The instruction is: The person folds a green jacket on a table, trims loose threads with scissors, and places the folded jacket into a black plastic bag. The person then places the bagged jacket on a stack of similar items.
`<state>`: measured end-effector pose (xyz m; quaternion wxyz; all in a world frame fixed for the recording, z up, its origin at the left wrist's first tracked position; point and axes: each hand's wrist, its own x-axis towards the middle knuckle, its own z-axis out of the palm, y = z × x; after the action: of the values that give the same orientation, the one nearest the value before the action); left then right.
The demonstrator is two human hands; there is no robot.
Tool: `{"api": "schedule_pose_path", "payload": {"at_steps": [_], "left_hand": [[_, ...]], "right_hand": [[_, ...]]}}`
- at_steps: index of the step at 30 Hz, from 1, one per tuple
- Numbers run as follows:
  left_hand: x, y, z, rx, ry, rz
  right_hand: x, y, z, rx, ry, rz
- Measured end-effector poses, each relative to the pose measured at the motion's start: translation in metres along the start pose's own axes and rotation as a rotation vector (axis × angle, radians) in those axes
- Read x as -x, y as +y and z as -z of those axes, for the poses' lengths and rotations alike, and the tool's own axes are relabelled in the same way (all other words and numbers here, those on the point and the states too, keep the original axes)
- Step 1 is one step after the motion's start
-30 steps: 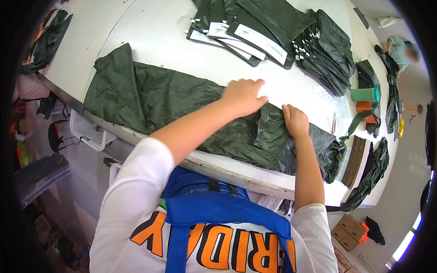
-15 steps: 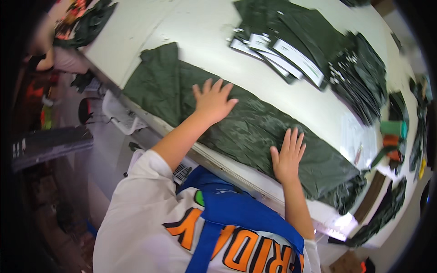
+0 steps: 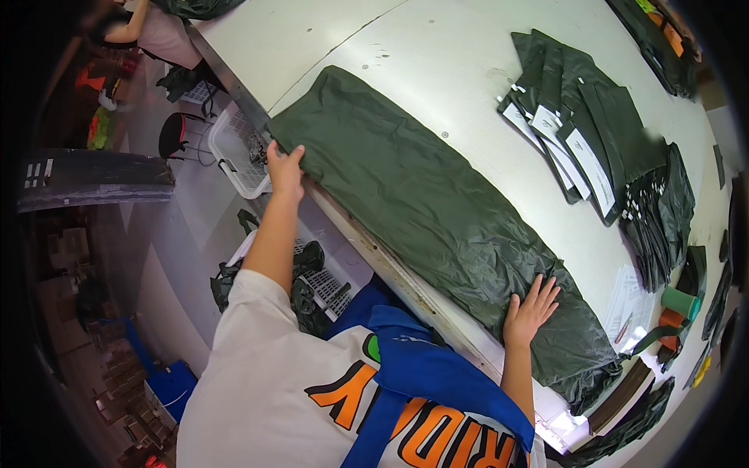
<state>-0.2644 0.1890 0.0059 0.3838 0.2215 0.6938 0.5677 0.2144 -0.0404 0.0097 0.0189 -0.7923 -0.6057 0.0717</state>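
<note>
A long piece of dark green, thin shiny fabric [image 3: 421, 195], folded into a strip, lies slantwise along the near edge of the white table [image 3: 437, 47]. Its right end is crumpled; the left part is smoother. At the near left corner, my left hand [image 3: 286, 171] is closed on the fabric's edge, thumb on the table side. My right hand [image 3: 533, 310] rests flat on the wrinkled right part, fingers spread.
Dark green packs with white labels [image 3: 589, 164] are fanned out at the far right. Beyond the fabric's right end are a paper sheet [image 3: 628, 304] and a green roll [image 3: 680, 303]. White plastic baskets [image 3: 238, 152] stand below the table's left edge. Another person [image 3: 168, 35] is at the far left.
My left hand has gone from lying flat on the fabric to its near left corner. The folded-over left end now lies spread out smoothly. My right hand stays flat on the right part.
</note>
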Motion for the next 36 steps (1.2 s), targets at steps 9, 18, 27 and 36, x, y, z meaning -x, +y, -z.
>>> {"api": "schedule_pose_path", "payload": {"at_steps": [9, 18, 27, 36], "left_hand": [[-0.056, -0.01, 0.015, -0.705, 0.115, -0.307], [-0.054, 0.034, 0.014, 0.413, -0.342, 0.299], [0.23, 0.291, -0.186, 0.414, -0.788, -0.324], [0.627, 0.07, -0.34, 0.277, -1.843, -0.942]], "right_hand": [[0.009, -0.033, 0.014, -0.311, -0.004, -0.141], [0.037, -0.06, 0.025, -0.229, -0.069, 0.014], [0.048, -0.061, 0.016, -0.269, -0.154, 0.005], [0.061, -0.081, -0.042, -0.714, -0.007, 0.209]]}}
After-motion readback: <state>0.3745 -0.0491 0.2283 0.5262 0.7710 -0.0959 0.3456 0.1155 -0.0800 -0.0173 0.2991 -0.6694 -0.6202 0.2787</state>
